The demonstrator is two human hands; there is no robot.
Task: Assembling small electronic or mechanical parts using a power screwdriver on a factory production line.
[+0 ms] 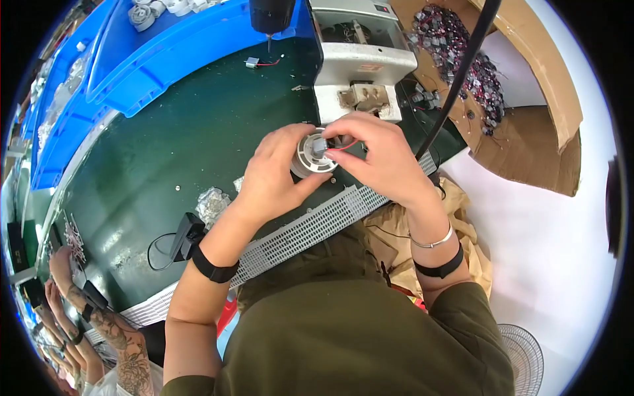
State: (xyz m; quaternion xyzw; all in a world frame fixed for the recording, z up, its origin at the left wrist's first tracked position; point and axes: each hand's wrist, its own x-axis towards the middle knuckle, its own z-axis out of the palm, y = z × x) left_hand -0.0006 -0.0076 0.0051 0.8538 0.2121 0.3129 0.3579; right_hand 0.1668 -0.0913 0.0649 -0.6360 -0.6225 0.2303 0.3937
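Note:
My left hand (277, 173) is wrapped round a round white plastic housing (306, 160), its open face turned up toward me. Between the fingertips of my right hand (380, 155) is a small motor (319, 146) with a grey metal body and a red wire, sitting at the middle of the housing. Fingers hide part of the motor and the housing's right side. A screw machine (360, 66) with a pale casing stands just beyond my hands. Another small motor (252, 63) with a red wire lies on the green table, below the tip of a hanging black electric screwdriver (269, 20).
Blue bins (158, 63) with white parts line the far left. A cardboard box (528, 125) at right holds a heap of small wired motors (462, 63). A black rod (456, 86) slants near my right hand. Co-workers' arms (115, 323) are at lower left, near a black device (188, 236).

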